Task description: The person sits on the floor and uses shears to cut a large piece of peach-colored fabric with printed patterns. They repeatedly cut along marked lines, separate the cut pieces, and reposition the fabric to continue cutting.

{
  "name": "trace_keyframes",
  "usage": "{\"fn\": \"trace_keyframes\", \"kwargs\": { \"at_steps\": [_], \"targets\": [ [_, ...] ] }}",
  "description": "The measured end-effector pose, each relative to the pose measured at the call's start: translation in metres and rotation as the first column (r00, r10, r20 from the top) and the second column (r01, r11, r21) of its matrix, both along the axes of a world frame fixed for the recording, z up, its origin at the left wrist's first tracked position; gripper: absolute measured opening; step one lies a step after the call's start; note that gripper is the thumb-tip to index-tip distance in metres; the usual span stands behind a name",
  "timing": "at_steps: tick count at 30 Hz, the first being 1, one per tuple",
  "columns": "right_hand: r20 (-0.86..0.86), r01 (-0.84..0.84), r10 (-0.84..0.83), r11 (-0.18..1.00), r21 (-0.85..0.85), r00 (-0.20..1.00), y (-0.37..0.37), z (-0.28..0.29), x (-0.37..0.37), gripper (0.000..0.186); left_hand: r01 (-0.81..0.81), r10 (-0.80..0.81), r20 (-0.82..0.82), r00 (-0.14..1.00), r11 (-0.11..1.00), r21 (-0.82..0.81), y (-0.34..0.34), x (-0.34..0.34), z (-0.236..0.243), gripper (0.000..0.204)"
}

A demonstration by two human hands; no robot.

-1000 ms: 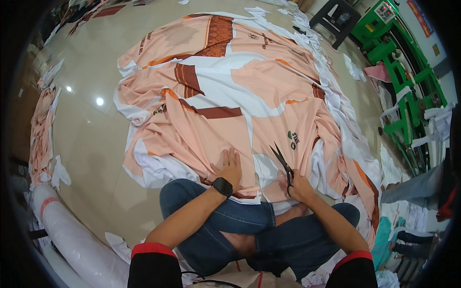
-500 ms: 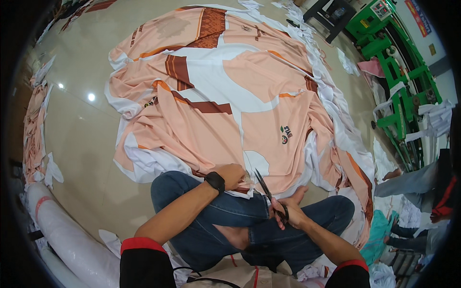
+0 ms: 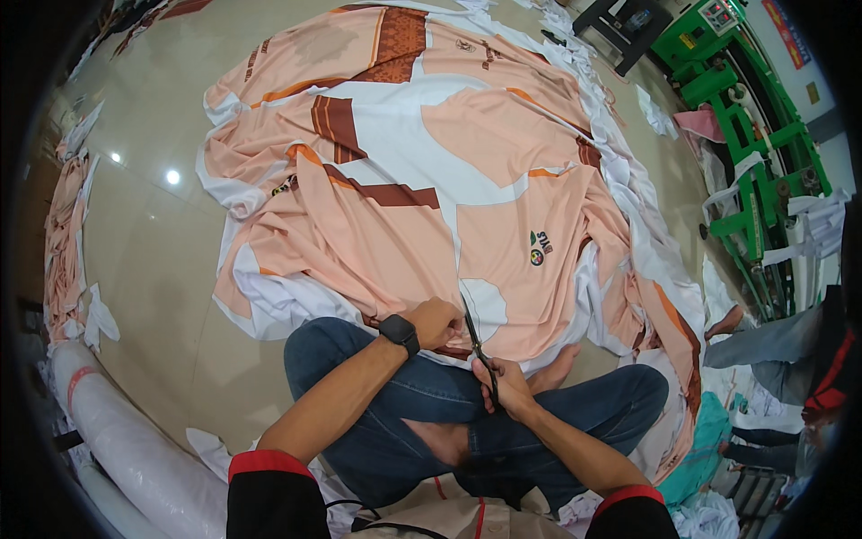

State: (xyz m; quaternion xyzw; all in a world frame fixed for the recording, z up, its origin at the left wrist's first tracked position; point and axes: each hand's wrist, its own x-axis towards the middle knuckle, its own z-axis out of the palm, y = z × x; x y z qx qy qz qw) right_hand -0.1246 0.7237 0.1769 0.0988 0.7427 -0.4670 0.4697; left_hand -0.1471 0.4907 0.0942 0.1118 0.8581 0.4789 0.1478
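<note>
A big spread of peach printed fabric (image 3: 377, 242) with white, maroon and orange areas lies on the floor before my crossed legs. Its near edge is gathered in my left hand (image 3: 433, 322), whose fingers are closed on it, a dark watch on that wrist. My right hand (image 3: 505, 386) grips black scissors (image 3: 470, 328) by the handles, their blades pointing away from me along a white section (image 3: 482, 305) between peach panels, right beside my left fingers. Whether the blades are cutting through cloth is too small to tell.
Wrapped rolls (image 3: 135, 431) lie at the lower left, a fabric heap (image 3: 67, 225) at the far left. A green machine (image 3: 745, 162) and dark stool (image 3: 620, 27) stand at the right and back. Other people's legs (image 3: 763, 350) and teal cloth (image 3: 691, 449) are at the lower right.
My left hand has gone from lying spread on the fabric to closed on its edge. The scissors moved down and left to my left fingers, then slightly up along the fabric.
</note>
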Motion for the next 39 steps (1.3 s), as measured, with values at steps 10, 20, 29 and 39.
{"fn": "trace_keyframes", "kwargs": {
  "at_steps": [10, 20, 29, 39],
  "targets": [
    [0.011, 0.059, -0.059, 0.997, -0.041, 0.998, -0.009, -0.004, -0.008, 0.058, 0.025, -0.024, 0.067, 0.997, 1.000, -0.018, -0.004, -0.001, 0.009, 0.019],
    [-0.088, -0.025, 0.023, 1.000, -0.019, 0.996, -0.018, -0.011, -0.010, 0.063, 0.015, -0.012, 0.105, 0.994, 1.000, -0.028, -0.005, 0.000, 0.014, 0.014],
    [-0.050, 0.080, -0.082, 0.995, -0.055, 0.995, -0.033, -0.017, -0.025, 0.061, 0.037, -0.038, 0.095, 0.995, 0.999, 0.008, -0.005, 0.001, 0.008, 0.013],
    [-0.016, 0.150, -0.155, 0.976, -0.158, 0.988, -0.036, -0.027, -0.035, 0.055, 0.049, -0.049, 0.026, 0.998, 0.999, -0.003, -0.005, -0.001, 0.001, 0.013]
  ]
}}
